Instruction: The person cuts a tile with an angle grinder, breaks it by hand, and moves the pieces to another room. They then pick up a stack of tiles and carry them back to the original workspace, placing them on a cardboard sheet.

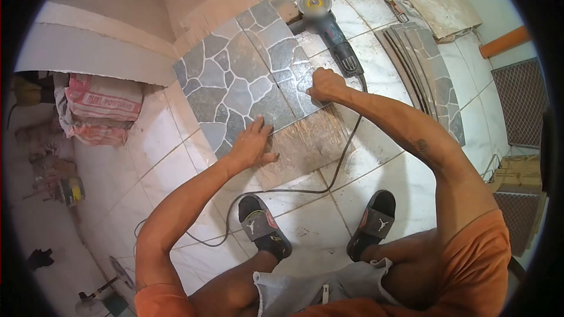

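A grey stone-patterned floor tile (pixel 226 76) with pale joint lines lies flat in front of me, and a dark straight line runs across it. My left hand (pixel 252 144) rests on its near edge, fingers spread. At the tile's right side my right hand (pixel 326 86) is closed with the fingers curled; I cannot tell what is in it. Under the near edge shows a dusty brown slab (pixel 305 147). Just beyond my right hand lies an angle grinder (pixel 336 41), its disc at the far end. The grinder's black cord (pixel 343 167) curves back past the slab.
More patterned tiles (pixel 432 53) are stacked on edge or overlapping at the right. A cement bag (pixel 103 103) sits under a ledge at the left. An orange pipe (pixel 504 41) juts from the right wall. My feet in slides (pixel 258 223) stand near the cord.
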A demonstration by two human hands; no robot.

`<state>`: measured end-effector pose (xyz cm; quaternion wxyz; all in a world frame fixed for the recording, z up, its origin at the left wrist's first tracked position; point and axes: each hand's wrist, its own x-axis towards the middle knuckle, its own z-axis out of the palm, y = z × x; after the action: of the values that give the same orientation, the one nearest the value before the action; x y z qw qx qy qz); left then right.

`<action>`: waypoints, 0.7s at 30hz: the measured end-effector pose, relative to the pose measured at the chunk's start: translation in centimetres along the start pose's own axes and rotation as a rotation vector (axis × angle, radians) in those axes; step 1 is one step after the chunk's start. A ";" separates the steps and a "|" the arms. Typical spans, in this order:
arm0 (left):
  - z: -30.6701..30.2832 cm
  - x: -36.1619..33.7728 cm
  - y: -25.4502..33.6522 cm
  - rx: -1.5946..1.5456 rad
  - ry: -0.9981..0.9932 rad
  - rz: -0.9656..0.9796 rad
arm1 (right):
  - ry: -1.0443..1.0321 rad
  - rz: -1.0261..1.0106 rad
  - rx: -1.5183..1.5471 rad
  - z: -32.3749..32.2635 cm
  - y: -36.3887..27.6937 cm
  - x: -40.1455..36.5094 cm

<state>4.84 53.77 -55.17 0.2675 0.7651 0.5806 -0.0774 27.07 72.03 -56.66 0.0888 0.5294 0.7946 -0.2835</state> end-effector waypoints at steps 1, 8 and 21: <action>0.1 0.1 -0.1 -0.004 0.000 0.002 | 0.000 0.006 -0.003 0.0 0.1 0.0; 0.8 0.3 -0.3 -0.008 0.029 -0.011 | 0.008 -0.064 -0.057 0.1 0.6 0.3; -0.5 2.4 2.4 -0.075 -0.132 -0.194 | 0.051 -0.208 -0.156 2.6 -0.3 -1.7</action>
<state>7.78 55.62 -55.05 0.3246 0.6881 0.6356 -0.1314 27.07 69.22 -57.90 0.0797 0.4428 0.8668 -0.2152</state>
